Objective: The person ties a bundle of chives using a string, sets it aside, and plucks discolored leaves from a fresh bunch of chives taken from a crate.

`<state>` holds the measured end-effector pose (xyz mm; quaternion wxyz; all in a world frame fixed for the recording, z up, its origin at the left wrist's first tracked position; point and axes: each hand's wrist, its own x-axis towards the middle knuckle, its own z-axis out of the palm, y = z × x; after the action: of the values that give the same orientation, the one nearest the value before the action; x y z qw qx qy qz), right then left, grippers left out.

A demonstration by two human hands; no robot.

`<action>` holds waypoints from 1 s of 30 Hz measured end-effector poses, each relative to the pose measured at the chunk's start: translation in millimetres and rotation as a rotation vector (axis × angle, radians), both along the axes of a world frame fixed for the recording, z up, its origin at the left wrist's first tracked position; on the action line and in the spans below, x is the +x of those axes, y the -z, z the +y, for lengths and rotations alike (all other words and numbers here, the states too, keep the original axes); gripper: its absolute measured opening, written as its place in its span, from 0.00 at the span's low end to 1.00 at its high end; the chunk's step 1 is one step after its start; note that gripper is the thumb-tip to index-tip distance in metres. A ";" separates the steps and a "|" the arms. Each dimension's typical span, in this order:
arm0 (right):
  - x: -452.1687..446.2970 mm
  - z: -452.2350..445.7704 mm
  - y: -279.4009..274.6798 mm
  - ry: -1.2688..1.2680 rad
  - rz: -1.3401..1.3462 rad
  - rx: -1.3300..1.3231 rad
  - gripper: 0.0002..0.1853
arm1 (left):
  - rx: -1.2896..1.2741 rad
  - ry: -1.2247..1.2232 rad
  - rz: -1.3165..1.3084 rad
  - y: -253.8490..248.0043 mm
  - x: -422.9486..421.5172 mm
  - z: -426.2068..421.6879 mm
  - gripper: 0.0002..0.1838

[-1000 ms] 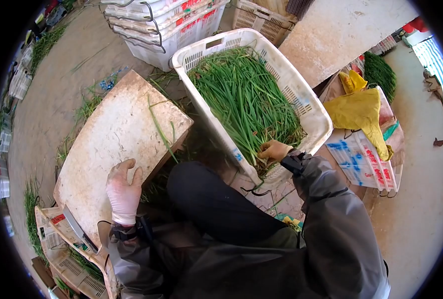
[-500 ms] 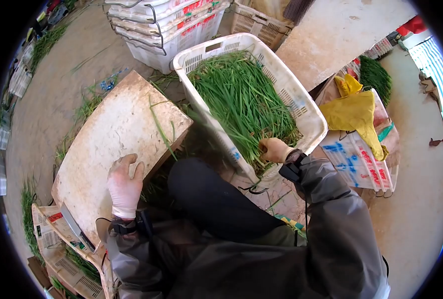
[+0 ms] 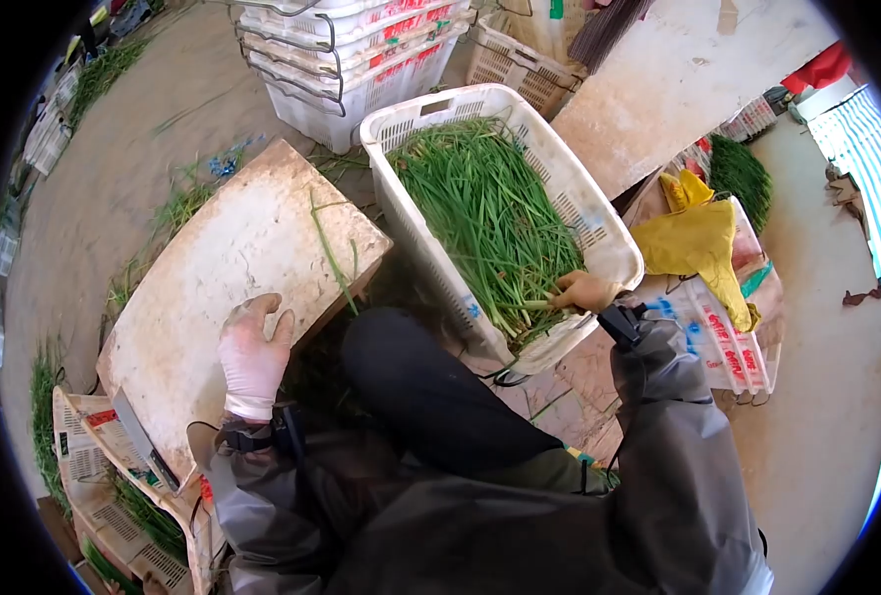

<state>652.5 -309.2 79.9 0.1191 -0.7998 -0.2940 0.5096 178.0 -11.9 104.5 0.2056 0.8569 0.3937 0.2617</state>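
Note:
My left hand (image 3: 255, 357), in a thin pale glove, is over the near right part of a worn whitish board (image 3: 202, 268). Its thumb stands apart from the curved fingers and nothing is in it. A few loose green blades lie across the board's right corner. My right hand (image 3: 586, 292) is inside the near right end of a white plastic crate (image 3: 614, 248). Its fingers are closed on the pale stem ends of some green chives (image 3: 480, 208), which fill much of the crate. The fingertips are partly hidden among the stems.
A knife (image 3: 145, 441) lies on the board's near left edge. Stacked white crates (image 3: 361, 69) stand behind. To the right, a yellow glove (image 3: 693, 243) drapes over an upturned crate (image 3: 728, 342). Another pale board (image 3: 678, 89) is at the back. More greens lie in crates at lower left.
My right hand has shifted right along the crate's near end, onto the stem ends there. My left hand has stayed over the board. The whole view has tilted slightly.

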 end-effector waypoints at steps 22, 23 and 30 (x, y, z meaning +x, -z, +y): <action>-99.7 229.3 -265.2 -0.015 0.507 1.648 0.08 | -0.054 -0.045 0.071 -3.4 -2.4 2.7 0.15; -110.7 246.7 -261.9 0.020 0.442 1.631 0.07 | -0.064 -0.051 0.075 -3.4 -1.1 2.1 0.15; -105.9 378.6 -124.9 -0.351 -0.775 1.159 0.12 | -0.041 -0.024 0.147 -0.1 3.2 3.2 0.17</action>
<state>546.6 69.4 204.8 0.3279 -0.6723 -0.6627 -0.0375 181.2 -8.7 104.5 0.1907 0.8645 0.4234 0.1925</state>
